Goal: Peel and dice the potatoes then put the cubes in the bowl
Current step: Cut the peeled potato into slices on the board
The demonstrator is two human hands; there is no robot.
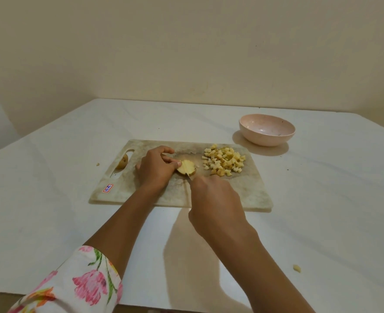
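Plenty of bare table (322, 222) on my side of the board (243, 195). My right hand (215, 199) is wrapped round the knife (188, 176) over the board's near edge, blade on the potato half (186, 170). My left hand (156, 169) pins that half mid-board with curled fingers. Cubes (223, 161) are piled board-right, a spare potato (122, 161) sits at its handle slot, and the bowl (266, 132) is just off its far right corner.

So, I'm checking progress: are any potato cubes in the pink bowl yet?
No, the pink bowl shows only a few specks inside, while the cubes lie in a pile on the cutting board.
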